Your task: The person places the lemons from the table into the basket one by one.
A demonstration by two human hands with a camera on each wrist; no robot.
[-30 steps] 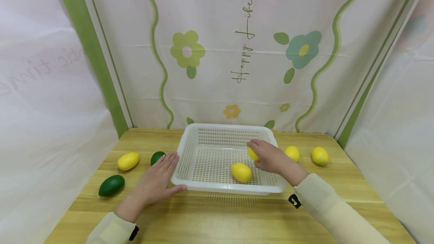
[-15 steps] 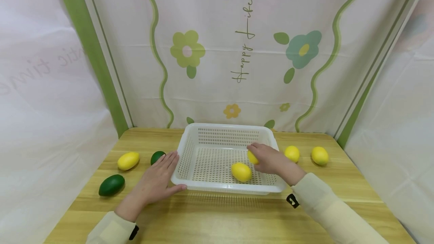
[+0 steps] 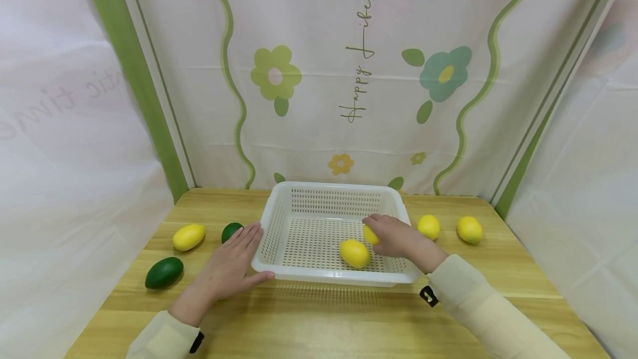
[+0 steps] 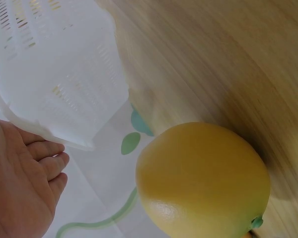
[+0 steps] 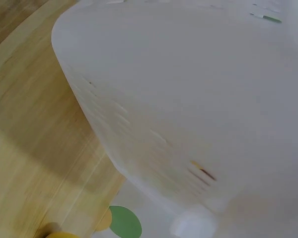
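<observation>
L hand [image 3: 230,266] straight-fingered, R hand [image 3: 396,238] curled

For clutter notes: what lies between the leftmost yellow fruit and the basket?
A green fruit and the left hand partly covering it, in the head view.

White basket [image 3: 336,275] left half free from above; right hand [image 3: 396,236], held yellow fruit [image 3: 370,235], second yellow fruit [image 3: 355,254] crowd right half; left hand [image 3: 229,265] blocks near-left corner; table [image 3: 319,320] in front passable; green fruit [image 3: 230,231] obstructs left side.
</observation>
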